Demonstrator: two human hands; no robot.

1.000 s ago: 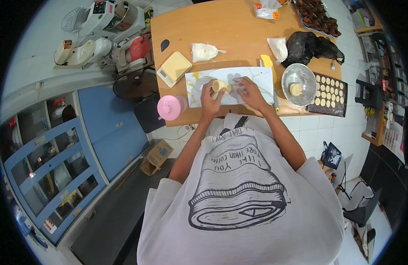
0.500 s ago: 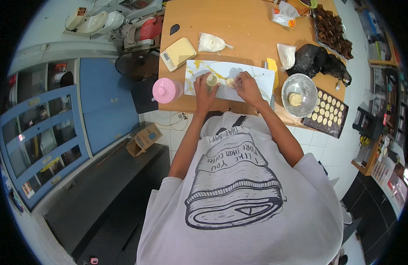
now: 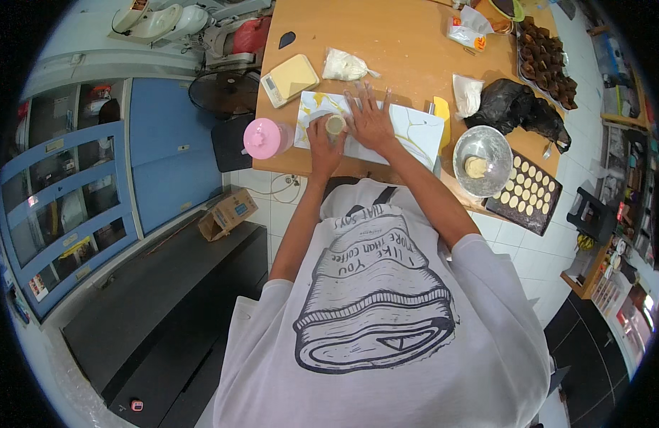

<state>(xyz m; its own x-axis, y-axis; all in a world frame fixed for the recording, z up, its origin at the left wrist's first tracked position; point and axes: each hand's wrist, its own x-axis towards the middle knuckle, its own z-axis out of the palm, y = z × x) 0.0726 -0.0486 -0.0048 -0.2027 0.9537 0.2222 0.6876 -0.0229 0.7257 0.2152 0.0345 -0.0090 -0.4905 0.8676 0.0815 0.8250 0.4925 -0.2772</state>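
My left hand (image 3: pixel 323 145) is closed around a small round pale cup or ring (image 3: pixel 336 125), its round opening facing up. It stands over a white marble-patterned board (image 3: pixel 416 127) with yellow streaks. Just to the right, my right hand (image 3: pixel 372 123) lies flat with its fingers spread, over the board and its far edge. Whatever may be under that palm is hidden. To the right of the board, a metal bowl (image 3: pixel 463 165) holds a lump of pale dough (image 3: pixel 475 167).
Around the board are a pink-lidded jug (image 3: pixel 264 138), a kitchen scale (image 3: pixel 289 80), bags of white powder (image 3: pixel 344 65) and a yellow scraper (image 3: pixel 443 113). At right lie a dark tray (image 3: pixel 511 207) with rows of pale dough rounds, a black plastic bag (image 3: pixel 506 104) and brown paper cups (image 3: pixel 542 60).
My right hand has let its pinch of pale dough out of sight, spread its fingers and moved left and farther over the board. My left hand keeps its hold, slightly shifted left.
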